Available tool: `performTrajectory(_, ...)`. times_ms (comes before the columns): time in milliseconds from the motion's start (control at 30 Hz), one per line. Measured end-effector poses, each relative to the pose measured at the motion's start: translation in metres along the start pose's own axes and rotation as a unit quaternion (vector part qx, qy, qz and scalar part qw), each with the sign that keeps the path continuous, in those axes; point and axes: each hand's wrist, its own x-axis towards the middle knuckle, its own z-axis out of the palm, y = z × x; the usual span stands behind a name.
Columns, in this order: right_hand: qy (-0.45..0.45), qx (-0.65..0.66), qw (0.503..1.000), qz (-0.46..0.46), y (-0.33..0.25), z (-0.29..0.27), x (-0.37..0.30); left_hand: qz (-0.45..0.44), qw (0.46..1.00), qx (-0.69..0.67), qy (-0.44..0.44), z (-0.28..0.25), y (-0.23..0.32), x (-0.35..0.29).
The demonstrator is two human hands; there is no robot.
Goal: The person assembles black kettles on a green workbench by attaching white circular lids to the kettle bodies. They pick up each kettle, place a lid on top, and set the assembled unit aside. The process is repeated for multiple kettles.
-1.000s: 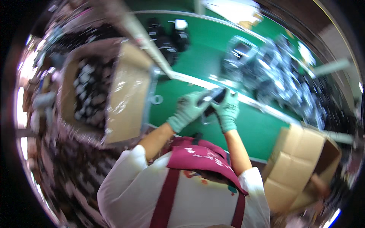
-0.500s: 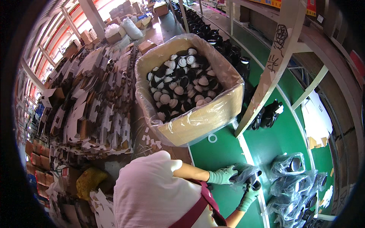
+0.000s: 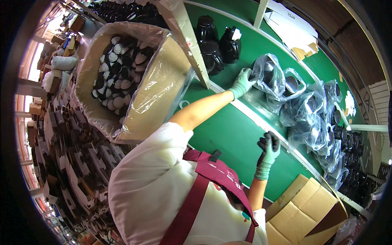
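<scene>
A long green counter [image 3: 216, 126], divided lengthwise by a white rail [image 3: 255, 117], runs through a cluttered workshop. Beyond the rail, a rounded black vessel in a clear plastic bag [image 3: 268, 75] sits at the left end of a cluster of similar bagged black vessels [image 3: 308, 108]. The left hand [image 3: 241, 83], in a pale green knitted glove with dark fingers, reaches across the rail to this nearest bag, its fingers at the bag's left edge; whether they grip the plastic cannot be told. The right hand [image 3: 269, 149], gloved alike, is held near the rail, its fingers loosely bent and apart, holding nothing. Unbagged glossy black vessels [image 3: 211, 54] stand left of the bags, and a large plastic-lined cardboard box [image 3: 157, 92] of round black and white parts [image 3: 118, 73] stands farther left.
</scene>
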Motion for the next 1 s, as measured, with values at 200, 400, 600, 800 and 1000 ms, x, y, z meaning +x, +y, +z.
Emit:
performTrajectory(200,0.0,-0.025,0.997,0.078,0.036,-0.006,-0.021,-0.171,0.943,-0.261,0.118,0.02,-0.021,0.005)
performTrajectory(400,-0.126,-0.05,0.98,0.143,0.062,-0.011,-0.027,-0.342,0.902,-0.056,0.257,-0.071,-0.222,0.024)
performTrajectory(600,-0.117,-0.247,0.961,-0.04,0.104,-0.021,-0.022,-0.272,0.882,-0.358,0.139,-0.034,-0.057,0.004)
performTrajectory(800,-0.059,-0.197,0.975,-0.078,0.055,0.029,-0.031,-0.083,0.991,-0.098,-0.033,-0.037,-0.021,-0.182)
performTrajectory(1000,-0.032,-0.373,0.925,-0.07,0.071,0.016,-0.027,-0.02,0.973,0.046,-0.226,-0.041,0.043,-0.29)
